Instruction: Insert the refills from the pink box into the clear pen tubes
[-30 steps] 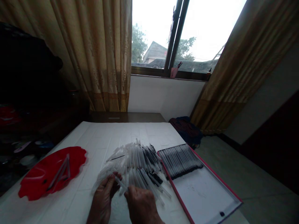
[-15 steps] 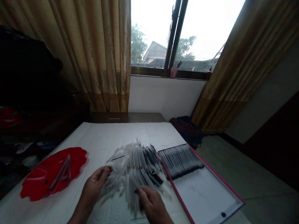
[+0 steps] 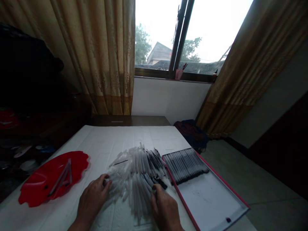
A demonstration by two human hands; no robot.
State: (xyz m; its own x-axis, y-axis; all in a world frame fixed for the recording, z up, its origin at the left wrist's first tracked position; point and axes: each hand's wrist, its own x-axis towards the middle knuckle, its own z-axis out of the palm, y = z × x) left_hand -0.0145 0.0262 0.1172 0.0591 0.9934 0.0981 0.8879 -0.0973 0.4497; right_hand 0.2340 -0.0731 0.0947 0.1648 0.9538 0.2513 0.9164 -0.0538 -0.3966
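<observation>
A loose pile of translucent, pen-like tubes [image 3: 141, 189] lies on the white table, mixed with black-ended ones [image 3: 156, 158]. At the pile's left edge, the fingers of my left hand [image 3: 92, 199] are curled with the thumb near the fingertips; whatever they hold is hidden. My right hand [image 3: 166, 207] is closed at the near right side of the pile, thumb and fingers pinched beside the tubes. What is in that pinch is too blurred to name. To the right, a shallow red-edged tray [image 3: 202, 205] holds a neat row of black-ended tubes [image 3: 186, 165] at its far end.
A red scalloped dish [image 3: 36, 189] with a few tubes in it stands on the left of the white table [image 3: 108, 136]. Dark cloth [image 3: 191, 133] lies beyond the right edge. A window with curtains [image 3: 108, 57] is behind, and a cluttered dark shelf stands left.
My right hand has moved up and to the right, along the tubes. My left hand has shifted slightly left and its fingers are more curled. The view has shifted slightly.
</observation>
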